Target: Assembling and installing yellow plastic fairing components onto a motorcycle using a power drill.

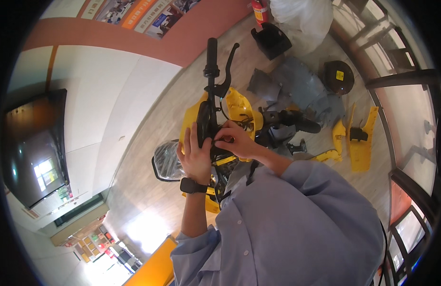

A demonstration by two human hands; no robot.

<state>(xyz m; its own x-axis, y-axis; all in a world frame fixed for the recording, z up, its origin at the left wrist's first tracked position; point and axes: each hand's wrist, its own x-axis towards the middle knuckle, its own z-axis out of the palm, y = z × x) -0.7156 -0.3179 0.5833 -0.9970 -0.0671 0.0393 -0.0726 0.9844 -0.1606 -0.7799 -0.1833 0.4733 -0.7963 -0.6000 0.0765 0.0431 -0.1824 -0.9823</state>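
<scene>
Just behind the yellow front cowl (239, 107) of the scooter, at the middle of the handlebar (212, 71), both my hands meet on the black dash housing (204, 119). My left hand (194, 155), the one with the dark watch (193, 185) on its wrist, lies flat with its fingers (192, 136) spread up the near side of that housing, bracing it more than gripping it. My right hand (237, 140) comes across from the other side of the housing, its fingers (225, 139) curled narrow and pinched on something small at the housing's lower edge; I cannot tell what it is, a clip or a fastener perhaps, since my knuckles hide it. I judge the housing to be a light, stiff plastic shell: it should flex a little and then crack at its tabs if levered, so I would hold it by its edges with the flat of the palm, not by the thin lip. The bar itself feels like the solid thing to lean on, with the brake lever (230, 66) standing off it beyond the housing. On the floor well beyond the cowl lie loose yellow body panels (361, 138), a grey sheet (296, 88) and a dark helmet (338, 76). A round headlamp (167, 161) shows just below and to the left of the housing.
</scene>
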